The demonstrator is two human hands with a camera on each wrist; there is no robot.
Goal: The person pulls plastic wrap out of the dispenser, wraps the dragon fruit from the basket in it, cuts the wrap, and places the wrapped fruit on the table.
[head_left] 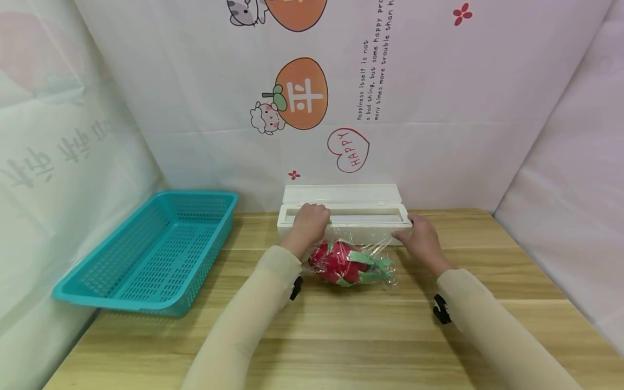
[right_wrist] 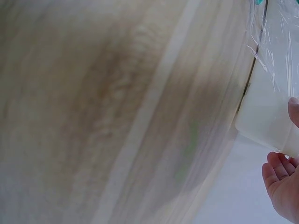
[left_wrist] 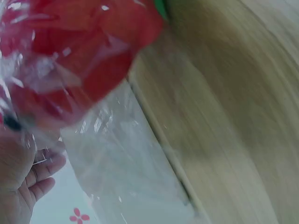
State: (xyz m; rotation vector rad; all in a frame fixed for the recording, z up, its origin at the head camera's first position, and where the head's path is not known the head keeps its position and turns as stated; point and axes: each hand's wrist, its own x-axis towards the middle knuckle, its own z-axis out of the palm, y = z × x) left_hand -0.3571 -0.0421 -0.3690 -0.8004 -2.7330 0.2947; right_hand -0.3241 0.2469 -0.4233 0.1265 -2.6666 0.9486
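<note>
A red dragon fruit [head_left: 338, 261] with green leaf tips lies wrapped in clear cling film [head_left: 387, 246] on the table, in front of a white cling film box [head_left: 363, 234]. The film runs up from the fruit to the box's front rim. My left hand [head_left: 308, 225] is curled over the left part of that rim, pinching a small yellow-green slide cutter [head_left: 330, 220], mostly hidden by the fingers. My right hand [head_left: 423, 241] grips the box's right end, its thumb [right_wrist: 294, 111] on the front face by the film and its other fingers behind.
A blue-green plastic basket [head_left: 161, 265] with perforated sides stands at the left of the wooden table [head_left: 341, 346]. The box's lid [head_left: 341, 193] stands raised at the back. A printed white cloth [head_left: 439, 108] hangs behind the table, with white cloth at both sides.
</note>
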